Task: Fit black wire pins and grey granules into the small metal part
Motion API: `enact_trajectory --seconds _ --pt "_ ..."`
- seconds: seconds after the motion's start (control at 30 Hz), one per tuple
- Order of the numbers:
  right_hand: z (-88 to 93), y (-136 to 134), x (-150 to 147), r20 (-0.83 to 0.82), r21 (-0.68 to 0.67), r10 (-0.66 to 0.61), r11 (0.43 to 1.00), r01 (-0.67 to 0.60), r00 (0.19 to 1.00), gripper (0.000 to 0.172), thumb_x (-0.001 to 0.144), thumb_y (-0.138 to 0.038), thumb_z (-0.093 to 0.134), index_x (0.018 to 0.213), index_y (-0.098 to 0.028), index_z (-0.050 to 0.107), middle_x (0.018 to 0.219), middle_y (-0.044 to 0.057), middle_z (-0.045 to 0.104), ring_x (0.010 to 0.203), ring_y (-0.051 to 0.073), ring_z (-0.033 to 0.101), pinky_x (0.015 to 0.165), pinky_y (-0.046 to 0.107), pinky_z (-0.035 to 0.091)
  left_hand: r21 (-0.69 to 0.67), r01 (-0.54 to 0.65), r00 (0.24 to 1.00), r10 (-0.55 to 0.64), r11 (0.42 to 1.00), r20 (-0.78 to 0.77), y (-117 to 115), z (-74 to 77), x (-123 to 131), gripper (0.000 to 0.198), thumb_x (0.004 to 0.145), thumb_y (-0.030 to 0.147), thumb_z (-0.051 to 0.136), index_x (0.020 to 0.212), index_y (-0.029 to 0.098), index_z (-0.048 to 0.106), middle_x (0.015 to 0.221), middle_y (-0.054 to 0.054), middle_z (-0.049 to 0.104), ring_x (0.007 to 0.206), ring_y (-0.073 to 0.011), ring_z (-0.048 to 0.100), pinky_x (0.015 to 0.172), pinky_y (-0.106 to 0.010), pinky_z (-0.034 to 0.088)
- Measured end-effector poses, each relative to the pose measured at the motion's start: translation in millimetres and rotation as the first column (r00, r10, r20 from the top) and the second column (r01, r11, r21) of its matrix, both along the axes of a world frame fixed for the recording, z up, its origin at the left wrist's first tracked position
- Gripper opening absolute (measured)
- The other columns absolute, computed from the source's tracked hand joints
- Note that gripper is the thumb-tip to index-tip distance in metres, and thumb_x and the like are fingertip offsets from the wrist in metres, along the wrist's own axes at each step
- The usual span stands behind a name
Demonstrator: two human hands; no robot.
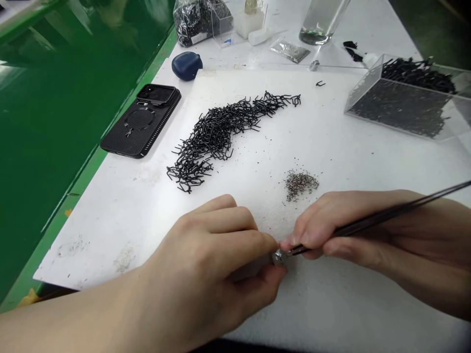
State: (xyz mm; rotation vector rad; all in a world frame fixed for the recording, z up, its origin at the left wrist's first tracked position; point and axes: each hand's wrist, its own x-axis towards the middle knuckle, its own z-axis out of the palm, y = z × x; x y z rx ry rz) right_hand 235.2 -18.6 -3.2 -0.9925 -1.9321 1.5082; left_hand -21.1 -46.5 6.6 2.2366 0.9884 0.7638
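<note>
My left hand pinches a small silvery metal part between thumb and forefinger, just above the white mat. Black tweezers are gripped in my right hand, their tips touching or very close to the metal part. Whether the tips hold something tiny, I cannot make out. Beyond my hands lies a small heap of brown-black specks. Farther back spreads a long pile of thin, black, forked pieces.
A black phone and dark blue case lie at left. Clear boxes, one holding black pieces, stand at right and back. A bag of black bits, a small packet and a glass line the back.
</note>
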Motion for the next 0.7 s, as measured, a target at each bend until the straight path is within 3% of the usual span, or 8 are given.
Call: enact_trajectory --seconds 0.23,0.4,0.53,0.7 --pt "-1.1 -2.3 2.0 -0.017 0.088 -0.016 0.996 0.017 1.0 0.02 0.097 -0.025 0.075 0.108 -0.039 0.083 0.098 -0.003 0.084 0.09 0.019 0.081 0.079 0.024 0.068 0.006 0.004 1.0 -0.003 1.0 -0.027 1.8 0.1 -0.1 0.012 0.092 0.008 0.071 0.094 0.014 0.081 0.071 -0.001 0.069 0.064 -0.0124 0.056 0.061 -0.026 0.052" --pt "1.6 -2.8 2.4 -0.022 -0.013 -0.009 1.0 0.009 1.0 0.025 0.093 -0.021 0.077 0.108 -0.041 0.082 0.1 -0.003 0.084 0.095 0.02 0.081 0.084 0.026 0.068 0.011 0.003 1.0 -0.002 1.0 -0.027 1.4 -0.9 0.3 0.011 0.093 0.009 0.071 0.095 0.014 0.081 0.071 -0.001 0.069 0.064 -0.0125 0.056 0.062 -0.027 0.052" --pt "0.3 -0.3 1.2 -0.026 -0.02 -0.002 1.0 0.001 1.0 0.026 0.092 -0.021 0.078 0.107 -0.041 0.082 0.102 -0.004 0.084 0.095 0.02 0.082 0.086 0.026 0.068 0.016 -0.003 1.0 0.004 1.0 -0.017 1.3 2.1 1.4 0.012 0.093 0.008 0.071 0.096 0.013 0.081 0.07 -0.001 0.069 0.063 -0.0123 0.056 0.062 -0.027 0.052" --pt "-2.0 -0.5 2.2 -0.026 0.092 -0.001 0.996 0.004 1.0 0.02 0.097 -0.026 0.075 0.108 -0.04 0.081 0.099 -0.004 0.084 0.092 0.019 0.082 0.083 0.024 0.068 0.012 0.0 1.0 0.0 1.0 -0.018 0.8 0.8 0.7 0.01 0.092 0.008 0.071 0.093 0.011 0.081 0.07 -0.002 0.068 0.063 -0.0124 0.056 0.062 -0.027 0.051"
